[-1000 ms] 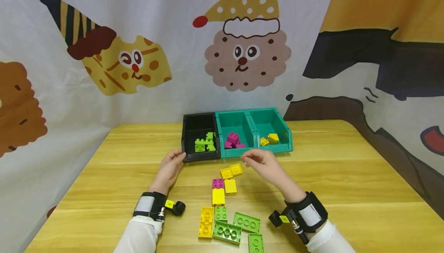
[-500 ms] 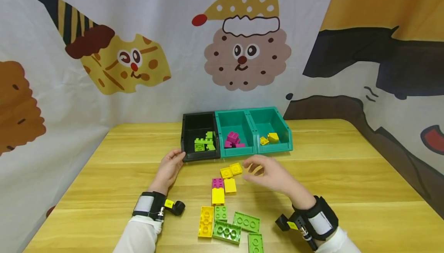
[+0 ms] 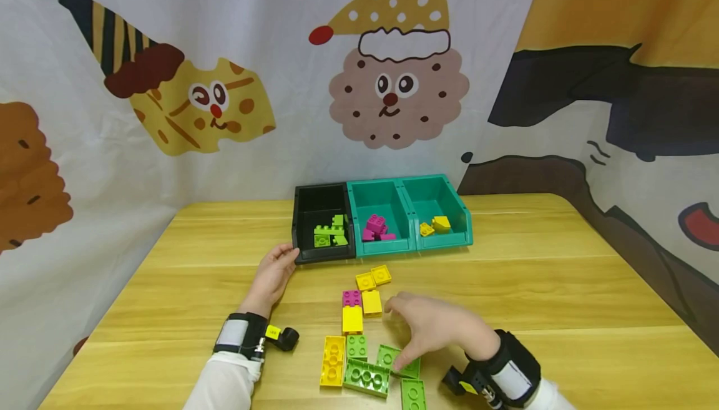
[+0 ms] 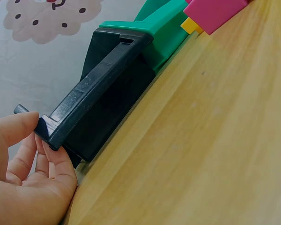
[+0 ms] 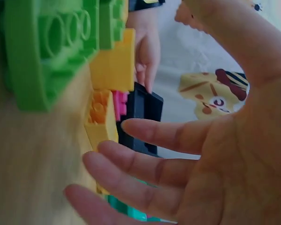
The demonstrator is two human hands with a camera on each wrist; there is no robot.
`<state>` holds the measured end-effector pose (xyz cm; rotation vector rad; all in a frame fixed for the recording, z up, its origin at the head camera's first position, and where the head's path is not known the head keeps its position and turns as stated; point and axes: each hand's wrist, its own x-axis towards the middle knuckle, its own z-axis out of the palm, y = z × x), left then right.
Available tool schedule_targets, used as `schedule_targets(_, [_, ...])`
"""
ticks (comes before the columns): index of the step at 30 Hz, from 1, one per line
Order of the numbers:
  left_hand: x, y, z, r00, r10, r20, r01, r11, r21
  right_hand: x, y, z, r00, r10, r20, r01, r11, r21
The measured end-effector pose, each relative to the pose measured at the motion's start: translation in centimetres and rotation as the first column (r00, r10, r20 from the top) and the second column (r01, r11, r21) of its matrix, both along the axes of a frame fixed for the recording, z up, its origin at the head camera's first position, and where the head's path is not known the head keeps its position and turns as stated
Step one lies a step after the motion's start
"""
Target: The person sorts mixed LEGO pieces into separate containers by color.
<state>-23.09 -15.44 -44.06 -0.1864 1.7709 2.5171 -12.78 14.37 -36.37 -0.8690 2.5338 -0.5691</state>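
Note:
My left hand (image 3: 274,278) grips the near left corner of the black bin (image 4: 100,77), the thumb on its rim and the fingers below. Over the loose bricks, my right hand (image 3: 435,324) is spread with nothing between its fingers. The thumb tip lies over a long green brick (image 3: 407,365) and hides part of it; whether they touch I cannot tell. Beside the fingertips stands a yellow brick (image 3: 371,303). Nearby lie another green brick (image 3: 366,377), a small green brick (image 3: 356,347) and a long yellow brick (image 3: 332,361) with its hollow side up.
Two teal bins adjoin the black one: the middle bin (image 3: 384,248) holds magenta bricks (image 3: 376,226), the right bin (image 3: 464,226) yellow ones (image 3: 440,224). Green bricks (image 3: 330,231) lie in the black bin. A magenta brick (image 3: 351,298) and flat yellow bricks (image 3: 373,277) lie before the bins.
My right hand has moved from just before the teal bins toward me, down over the green bricks, and its fingers have spread. The left hand stays at the black bin.

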Motion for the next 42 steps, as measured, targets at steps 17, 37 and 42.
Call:
schedule_targets(17, [0.1,-0.1,-0.1,1.000,0.003,-0.013,-0.004,1.000,-0.009,0.5,-1.3,-1.1,0.998,0.041,0.056,-0.045,0.996,0.079])
schedule_targets(37, [0.1,0.0,0.3,1.000,-0.001,0.002,0.001,1.000,-0.011,0.8,-2.1,-1.6,0.997,0.016,0.076,-0.023,0.995,0.100])
schedule_targets(42, [0.0,0.0,0.1,1.000,0.004,0.007,-0.004,1.000,-0.012,0.9,-2.2,-1.8,0.997,0.010,0.077,-0.018,0.995,0.097])
